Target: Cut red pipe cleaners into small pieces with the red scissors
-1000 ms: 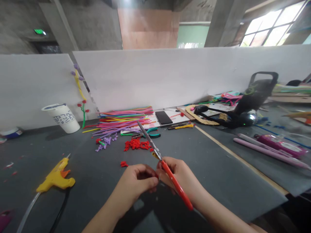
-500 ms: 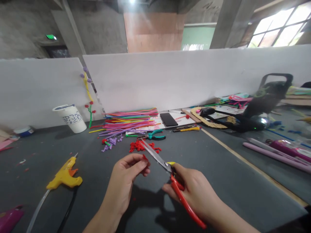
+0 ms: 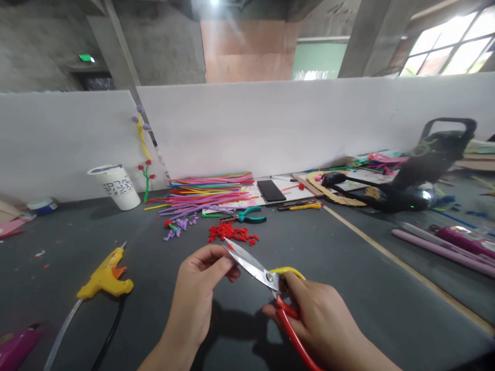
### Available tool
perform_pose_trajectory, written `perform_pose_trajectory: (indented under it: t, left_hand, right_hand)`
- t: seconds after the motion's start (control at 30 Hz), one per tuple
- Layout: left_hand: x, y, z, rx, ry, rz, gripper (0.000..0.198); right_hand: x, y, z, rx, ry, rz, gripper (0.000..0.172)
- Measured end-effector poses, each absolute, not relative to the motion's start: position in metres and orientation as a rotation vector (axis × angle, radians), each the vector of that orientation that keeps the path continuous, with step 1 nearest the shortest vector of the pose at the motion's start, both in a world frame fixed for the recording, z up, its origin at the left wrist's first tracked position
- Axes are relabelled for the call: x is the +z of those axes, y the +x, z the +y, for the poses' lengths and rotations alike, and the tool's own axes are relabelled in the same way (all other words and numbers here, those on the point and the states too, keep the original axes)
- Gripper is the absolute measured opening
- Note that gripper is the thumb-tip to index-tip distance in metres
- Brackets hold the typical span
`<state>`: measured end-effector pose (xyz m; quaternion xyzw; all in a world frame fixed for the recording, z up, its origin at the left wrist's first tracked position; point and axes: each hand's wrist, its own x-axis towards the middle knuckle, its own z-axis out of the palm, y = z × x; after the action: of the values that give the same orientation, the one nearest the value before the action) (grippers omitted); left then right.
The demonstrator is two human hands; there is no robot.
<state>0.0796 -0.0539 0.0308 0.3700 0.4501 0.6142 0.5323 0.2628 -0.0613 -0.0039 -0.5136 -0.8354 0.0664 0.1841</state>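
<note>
My right hand [image 3: 317, 322] grips red-handled scissors [image 3: 263, 278], blades pointing up and left toward my left hand [image 3: 201, 288]. My left hand pinches a small red piece [image 3: 231, 247] at the blade tips, fingers closed on it. A yellow bit [image 3: 288, 270] curves by the scissors' pivot, above my right thumb. Just beyond the hands a heap of red cut pieces [image 3: 230, 233] lies on the dark grey table [image 3: 162, 288].
A yellow glue gun [image 3: 106, 275] with its cable lies at left. A white cup [image 3: 115, 186], a bundle of coloured pipe cleaners [image 3: 209, 191], purple bits [image 3: 178, 226], teal pliers [image 3: 247, 215] and a black phone [image 3: 270, 190] sit behind. Clutter fills the right side.
My hands have come apart and moved lower. The scissors swung from pointing up to lying flatter, blades toward my left hand, which now holds a red piece at their tips.
</note>
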Motion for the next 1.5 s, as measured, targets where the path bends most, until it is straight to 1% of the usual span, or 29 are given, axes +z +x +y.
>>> perform_pose_trajectory:
  t: [0.1,0.23,0.3,0.63,1.5]
  left_hand:
    - [0.0318,0.0803,-0.0556,1.484,0.87,1.087,0.003]
    - [0.0327,0.0809,-0.058,1.484,0.871,1.109,0.006]
    - [0.0319,0.0807,-0.0576,1.482,0.882,1.121,0.005]
    - [0.0285,0.0787,-0.0544,1.506,0.882,1.095,0.002]
    - [0.0297,0.079,-0.0546,1.51,0.868,1.089,0.002]
  right_hand:
    - [-0.0056,0.263,-0.0591,0.21,-1.488,-2.339,0.038]
    - [-0.0025,0.2647,-0.0552,0.297,-1.632,-2.233,0.032]
    - [0.0005,0.2656,-0.0553,0.272,-1.606,-2.241,0.031]
    - [-0.0023,0.2628,-0.0599,0.172,-1.502,-2.354,0.039]
    - [-0.0047,0.2618,-0.0574,0.093,-1.434,-2.368,0.04]
